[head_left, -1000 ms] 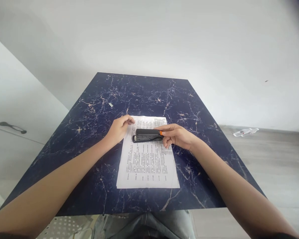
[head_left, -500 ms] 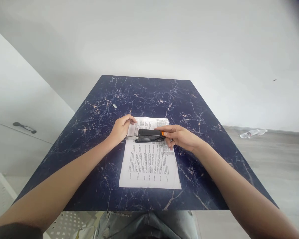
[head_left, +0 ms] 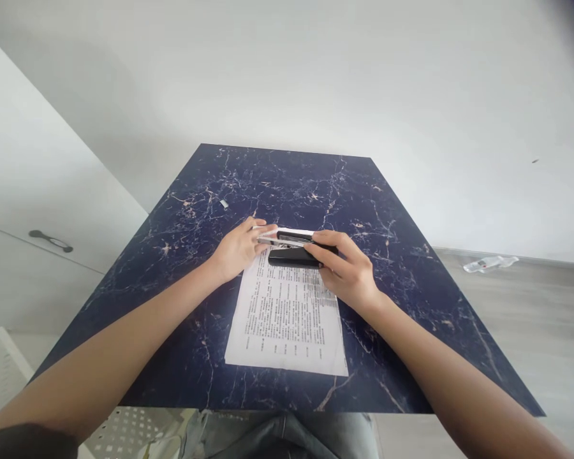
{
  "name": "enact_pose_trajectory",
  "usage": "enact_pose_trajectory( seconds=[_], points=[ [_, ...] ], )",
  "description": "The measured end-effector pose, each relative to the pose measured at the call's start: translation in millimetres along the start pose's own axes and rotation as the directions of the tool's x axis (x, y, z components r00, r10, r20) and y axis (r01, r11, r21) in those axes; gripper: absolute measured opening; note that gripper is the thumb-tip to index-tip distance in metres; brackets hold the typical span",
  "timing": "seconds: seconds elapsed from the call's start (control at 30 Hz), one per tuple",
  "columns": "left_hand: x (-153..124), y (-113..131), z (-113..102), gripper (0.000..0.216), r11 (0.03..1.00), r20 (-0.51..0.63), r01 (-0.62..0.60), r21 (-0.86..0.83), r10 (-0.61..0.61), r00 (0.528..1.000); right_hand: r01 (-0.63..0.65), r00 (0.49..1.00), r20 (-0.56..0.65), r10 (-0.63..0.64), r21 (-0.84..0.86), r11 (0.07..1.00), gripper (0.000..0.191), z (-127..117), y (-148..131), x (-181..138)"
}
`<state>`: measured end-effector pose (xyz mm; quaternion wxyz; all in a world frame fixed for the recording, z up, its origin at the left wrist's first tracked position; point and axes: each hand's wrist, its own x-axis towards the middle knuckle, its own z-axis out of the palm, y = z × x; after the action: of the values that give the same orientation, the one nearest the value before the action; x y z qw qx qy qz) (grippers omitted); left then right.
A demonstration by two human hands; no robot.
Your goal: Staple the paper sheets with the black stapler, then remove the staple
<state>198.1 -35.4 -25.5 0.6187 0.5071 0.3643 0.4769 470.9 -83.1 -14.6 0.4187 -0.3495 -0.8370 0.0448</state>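
One stapler [head_left: 291,257] partly behind fingers [head_left: 329,257]

One end of the stapler [head_left: 291,257] is hidden by the right grip [head_left: 347,265]; the paper [head_left: 287,319] is printed too small to read. The bottom edge cuts off the jeans [head_left: 277,437].

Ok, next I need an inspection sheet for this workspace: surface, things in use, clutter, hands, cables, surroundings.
Surface: dark blue, white-veined, marble-look table.
Things in use: black oblong stapler with a silver metal strip sticking out, over white printed paper; contact with the paper unclear.
Clutter: small pale rectangular piece on the table; crumpled clear plastic wrapper on the grey floor.
Hands: right hand grips the stapler; left hand has fingers at the strip's end, grip unclear.
Cables: nothing seen for certain.
Surroundings: plain white wall beyond; white cabinet with dark handle at left.
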Motion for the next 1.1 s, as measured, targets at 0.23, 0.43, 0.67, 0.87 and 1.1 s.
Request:
enact_pose_trajectory(
  seconds=[0.23,0.43,0.67,0.87,1.1],
  points=[
    [1,-5,-2,0.016,0.986,0.122,0.144,-0.08,-0.133,0.983,0.146,0.989,0.056,-0.137,-0.188,0.971,0.035,-4,5,-8],
    [3,-8,-8,0.014,0.99,-0.001,0.123,-0.065,-0.123,0.992,-0.102,0.96,-0.273,0.061,-0.139,0.985,0.04,-1,-2,0],
    [1,-1,-8,0.009,0.998,-0.249,-0.026,-0.055,0.012,0.968,-0.469,0.861,-0.176,0.478,0.09,0.878,0.018,-5,2,8],
    [-20,8,4,0.015,0.822,-0.078,-0.396,0.41,0.464,0.883,-0.594,0.799,0.255,0.545,0.192,0.781,0.021,5,5,4],
    [-26,5,0,0.031,0.107,0.519,-0.779,0.618,0.689,0.506,-0.092,0.995,-0.009,0.095,0.176,0.98,0.048,3,-2,10]
  ],
)
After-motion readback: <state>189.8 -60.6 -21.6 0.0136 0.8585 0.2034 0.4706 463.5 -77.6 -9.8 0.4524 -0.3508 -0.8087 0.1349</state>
